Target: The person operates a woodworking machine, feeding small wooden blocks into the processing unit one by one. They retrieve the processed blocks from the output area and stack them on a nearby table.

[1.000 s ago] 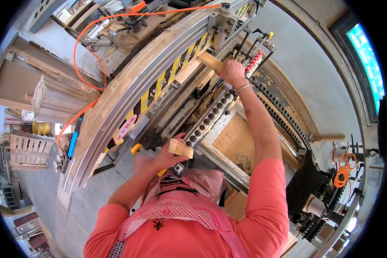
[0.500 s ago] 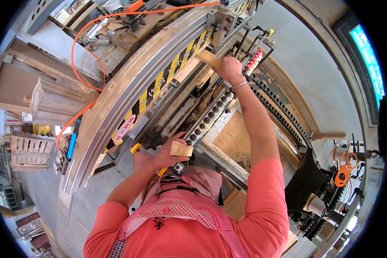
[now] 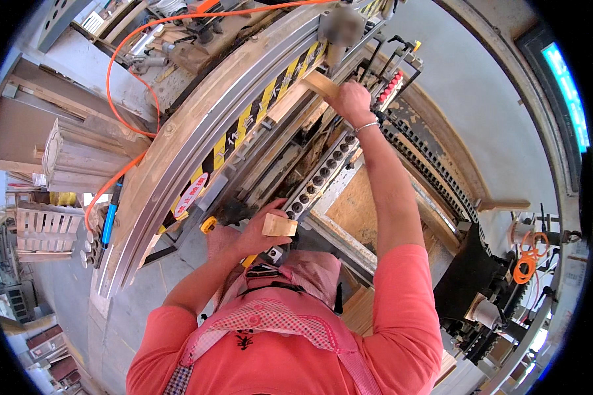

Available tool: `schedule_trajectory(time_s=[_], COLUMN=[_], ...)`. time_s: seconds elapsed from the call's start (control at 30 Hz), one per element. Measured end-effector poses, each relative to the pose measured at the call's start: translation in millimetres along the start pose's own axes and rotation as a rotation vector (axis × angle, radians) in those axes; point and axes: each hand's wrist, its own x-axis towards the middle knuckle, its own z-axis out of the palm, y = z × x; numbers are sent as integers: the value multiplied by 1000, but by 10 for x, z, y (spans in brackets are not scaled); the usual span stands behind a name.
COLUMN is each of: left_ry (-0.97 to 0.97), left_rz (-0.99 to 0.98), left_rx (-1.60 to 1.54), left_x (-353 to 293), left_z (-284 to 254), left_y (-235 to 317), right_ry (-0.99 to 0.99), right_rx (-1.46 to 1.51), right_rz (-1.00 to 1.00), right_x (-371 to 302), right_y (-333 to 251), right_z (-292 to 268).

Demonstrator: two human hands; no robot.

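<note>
My right hand point(image 3: 352, 102) reaches far forward, its fingers closed round the end of a flat wooden piece point(image 3: 320, 85) beside the machine's striped guard. Close to my body, my left hand point(image 3: 255, 234) is wrapped round a short light wooden block point(image 3: 279, 226), whose pale face points up. Between the two hands runs a metal bar with a row of round black knobs point(image 3: 318, 179). A longer wooden strip point(image 3: 290, 105) lies along the guard, near the piece in my right hand.
A yellow-and-black striped guard rail point(image 3: 249, 125) curves along the left. Behind it hang an orange hose point(image 3: 110, 85) and a blue-handled tool point(image 3: 110, 216). A black toothed track point(image 3: 435, 174) runs on the right, with red knobs point(image 3: 390, 87) at the far end. A lit screen point(image 3: 565, 99) stands far right.
Both hands keep their holds and have barely moved. The view has shifted very slightly.
</note>
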Motion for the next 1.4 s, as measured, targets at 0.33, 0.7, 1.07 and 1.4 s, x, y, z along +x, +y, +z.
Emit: schedule_trajectory(time_s=[0.33, 0.7, 1.07, 1.4], left_ry=[13, 17, -20, -13], left_rz=[-12, 57, -26, 35], left_rx=[-84, 8, -135, -129], left_x=[-9, 21, 10, 23], left_z=[22, 5, 3, -5], left_y=[-17, -8, 75, 82], right_ry=[-91, -90, -46, -61], right_rx=[-68, 1, 14, -16], right_rz=[-44, -39, -101, -80], right_x=[66, 92, 101, 111], right_y=[53, 101, 179, 130], right_z=[17, 31, 88, 38])
